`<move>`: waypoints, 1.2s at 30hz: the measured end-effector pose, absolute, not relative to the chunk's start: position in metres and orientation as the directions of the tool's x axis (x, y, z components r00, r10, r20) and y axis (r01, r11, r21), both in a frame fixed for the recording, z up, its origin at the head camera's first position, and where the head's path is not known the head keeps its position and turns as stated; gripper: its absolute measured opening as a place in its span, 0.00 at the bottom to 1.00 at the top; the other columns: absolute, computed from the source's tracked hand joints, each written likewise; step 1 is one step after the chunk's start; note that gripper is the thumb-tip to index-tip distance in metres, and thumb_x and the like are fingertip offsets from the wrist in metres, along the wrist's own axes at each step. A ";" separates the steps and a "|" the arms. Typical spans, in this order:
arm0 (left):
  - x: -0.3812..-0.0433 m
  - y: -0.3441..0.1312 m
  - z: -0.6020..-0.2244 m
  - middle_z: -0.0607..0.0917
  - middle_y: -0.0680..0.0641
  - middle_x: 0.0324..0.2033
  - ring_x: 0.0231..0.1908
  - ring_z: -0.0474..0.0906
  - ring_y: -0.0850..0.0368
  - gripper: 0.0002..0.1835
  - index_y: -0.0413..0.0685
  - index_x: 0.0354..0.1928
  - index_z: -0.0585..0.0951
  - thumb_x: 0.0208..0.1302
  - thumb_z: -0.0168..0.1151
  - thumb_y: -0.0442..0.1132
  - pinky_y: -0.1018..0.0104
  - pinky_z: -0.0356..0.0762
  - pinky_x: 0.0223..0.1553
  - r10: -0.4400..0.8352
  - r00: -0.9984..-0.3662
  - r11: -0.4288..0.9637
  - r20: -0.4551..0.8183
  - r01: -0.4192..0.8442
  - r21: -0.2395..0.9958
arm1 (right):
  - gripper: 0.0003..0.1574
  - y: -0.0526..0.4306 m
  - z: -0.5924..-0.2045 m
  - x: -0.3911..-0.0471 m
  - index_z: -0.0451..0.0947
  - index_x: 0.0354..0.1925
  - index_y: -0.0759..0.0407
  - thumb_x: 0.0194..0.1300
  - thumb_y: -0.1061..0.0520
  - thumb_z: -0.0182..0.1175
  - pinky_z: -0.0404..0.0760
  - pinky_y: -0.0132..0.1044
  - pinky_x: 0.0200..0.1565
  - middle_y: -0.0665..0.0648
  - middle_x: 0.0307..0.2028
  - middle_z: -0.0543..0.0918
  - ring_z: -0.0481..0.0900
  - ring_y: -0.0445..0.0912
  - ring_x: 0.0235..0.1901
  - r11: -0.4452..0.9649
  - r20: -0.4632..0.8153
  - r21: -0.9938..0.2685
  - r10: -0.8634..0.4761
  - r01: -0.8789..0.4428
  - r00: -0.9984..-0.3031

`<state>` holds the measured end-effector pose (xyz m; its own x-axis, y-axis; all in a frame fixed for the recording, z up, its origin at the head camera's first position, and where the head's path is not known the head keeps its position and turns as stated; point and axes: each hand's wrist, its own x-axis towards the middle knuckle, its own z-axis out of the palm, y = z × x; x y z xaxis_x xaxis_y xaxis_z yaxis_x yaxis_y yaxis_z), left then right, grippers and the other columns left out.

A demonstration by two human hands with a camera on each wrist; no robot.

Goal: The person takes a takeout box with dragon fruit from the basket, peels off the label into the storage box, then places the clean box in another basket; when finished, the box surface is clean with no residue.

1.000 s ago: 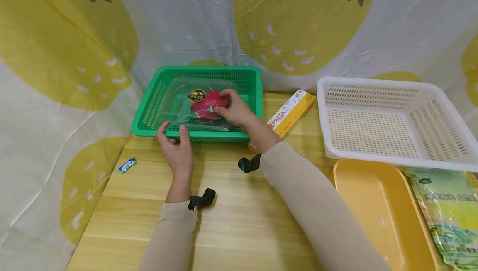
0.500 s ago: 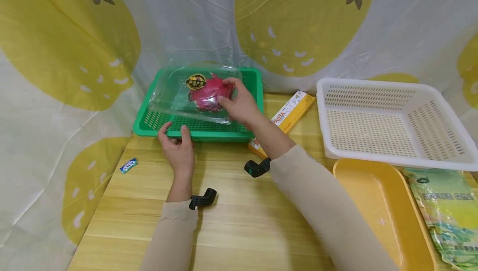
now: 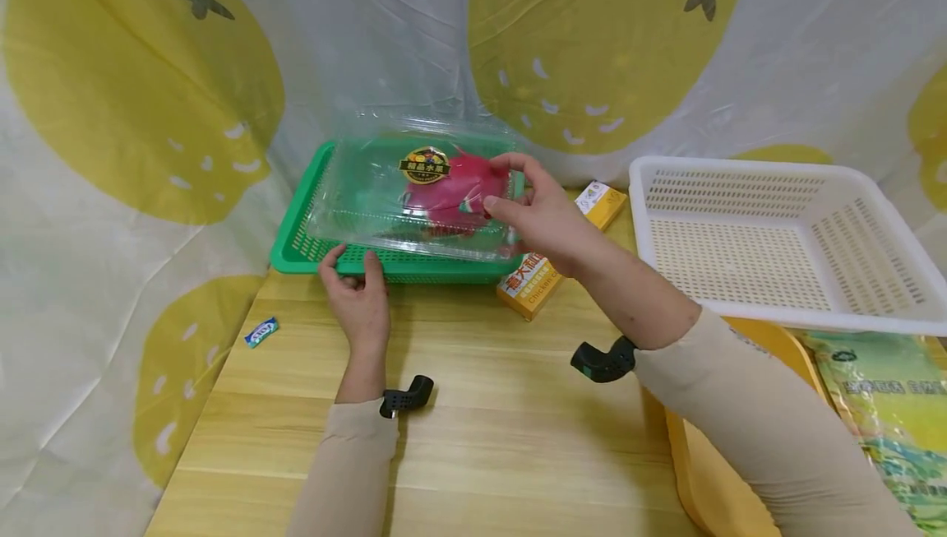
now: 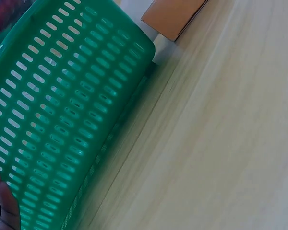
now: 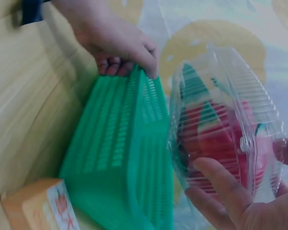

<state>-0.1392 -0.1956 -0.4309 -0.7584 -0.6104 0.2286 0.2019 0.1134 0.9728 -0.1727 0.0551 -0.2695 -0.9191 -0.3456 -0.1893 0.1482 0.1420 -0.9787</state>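
Observation:
A clear plastic clamshell fruit box (image 3: 362, 192) with a round black-and-gold label is in my right hand (image 3: 551, 220), which grips its right end. Inside lies a pink-red fruit (image 3: 455, 192) with green tips, resembling a dragon fruit. In the head view the box appears tilted over the green slotted basket (image 3: 296, 266); the right wrist view shows it apart from the basket (image 5: 105, 139). My left hand (image 3: 358, 303) holds the basket's front rim, thumb over the edge and fingers curled beneath, as the right wrist view shows (image 5: 117, 40).
Right of the basket lies a yellow pasta box (image 3: 536, 294). A white slotted basket (image 3: 644, 274) stands farther right, with an orange tray (image 3: 695, 471) and a green printed bag (image 3: 888, 405) nearer. A small wrapped packet (image 3: 261, 332) lies left. A lemon-patterned curtain (image 3: 385, 35) hangs behind.
My right hand has raised the fruit box out of the green basket and moved it rightward. My left hand keeps its hold on the rim.

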 end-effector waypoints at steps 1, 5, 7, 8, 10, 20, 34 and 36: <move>-0.139 -0.196 -0.431 0.74 0.55 0.16 0.17 0.74 0.56 0.21 0.53 0.62 0.68 0.72 0.62 0.44 0.72 0.74 0.24 -0.613 -0.759 0.104 0.221 0.199 0.974 | 0.32 0.062 -0.267 -0.169 0.60 0.73 0.41 0.76 0.55 0.57 0.87 0.41 0.33 0.58 0.39 0.74 0.72 0.45 0.27 0.154 -0.187 -0.978 -0.353 0.140 -0.917; -0.139 -0.196 -0.429 0.75 0.55 0.18 0.16 0.72 0.63 0.21 0.54 0.61 0.68 0.71 0.63 0.43 0.73 0.73 0.24 -0.613 -0.762 0.076 0.208 0.204 0.976 | 0.33 0.085 -0.263 -0.154 0.59 0.73 0.43 0.76 0.56 0.57 0.88 0.44 0.36 0.60 0.42 0.72 0.74 0.48 0.32 0.183 -0.182 -0.976 -0.366 0.121 -0.913; -0.139 -0.196 -0.429 0.77 0.57 0.20 0.17 0.71 0.65 0.23 0.52 0.62 0.68 0.70 0.64 0.43 0.73 0.73 0.23 -0.611 -0.763 0.084 0.210 0.201 0.976 | 0.34 0.094 -0.261 -0.146 0.59 0.74 0.44 0.76 0.56 0.57 0.87 0.43 0.37 0.61 0.46 0.71 0.74 0.50 0.39 0.207 -0.188 -0.971 -0.363 0.118 -0.913; -0.140 -0.196 -0.428 0.78 0.58 0.20 0.17 0.71 0.65 0.24 0.51 0.63 0.68 0.70 0.65 0.43 0.74 0.72 0.23 -0.611 -0.763 0.093 0.209 0.193 0.977 | 0.34 0.099 -0.261 -0.142 0.58 0.74 0.44 0.76 0.56 0.57 0.87 0.44 0.37 0.62 0.47 0.70 0.73 0.51 0.41 0.218 -0.188 -0.969 -0.359 0.113 -0.914; -0.140 -0.196 -0.428 0.78 0.59 0.19 0.16 0.71 0.66 0.25 0.50 0.64 0.69 0.70 0.65 0.42 0.74 0.72 0.22 -0.615 -0.759 0.115 0.212 0.180 0.977 | 0.34 0.107 -0.260 -0.134 0.58 0.74 0.44 0.76 0.55 0.57 0.86 0.43 0.37 0.62 0.47 0.69 0.71 0.52 0.45 0.242 -0.193 -0.964 -0.345 0.111 -0.918; -0.139 -0.197 -0.429 0.84 0.56 0.30 0.27 0.79 0.68 0.23 0.49 0.65 0.68 0.73 0.62 0.42 0.76 0.77 0.28 -0.604 -0.757 0.147 0.250 0.203 0.968 | 0.37 0.142 -0.272 -0.095 0.57 0.75 0.47 0.75 0.55 0.59 0.88 0.42 0.36 0.62 0.45 0.68 0.75 0.50 0.42 0.276 -0.135 -0.960 -0.325 0.043 -0.936; -0.137 -0.196 -0.431 0.73 0.53 0.15 0.16 0.75 0.52 0.23 0.55 0.65 0.69 0.73 0.61 0.47 0.67 0.77 0.22 -0.602 -0.761 0.160 0.240 0.179 0.971 | 0.36 0.176 -0.306 -0.045 0.59 0.75 0.44 0.75 0.57 0.59 0.82 0.36 0.31 0.64 0.44 0.69 0.81 0.49 0.26 0.371 -0.128 -0.929 -0.343 -0.009 -0.930; -0.137 -0.196 -0.431 0.73 0.53 0.15 0.16 0.76 0.50 0.23 0.55 0.65 0.69 0.73 0.61 0.48 0.64 0.79 0.23 -0.602 -0.762 0.164 0.238 0.174 0.971 | 0.36 0.178 -0.312 -0.039 0.59 0.75 0.45 0.75 0.57 0.59 0.81 0.35 0.30 0.64 0.45 0.68 0.82 0.48 0.28 0.372 -0.142 -0.928 -0.344 0.004 -0.928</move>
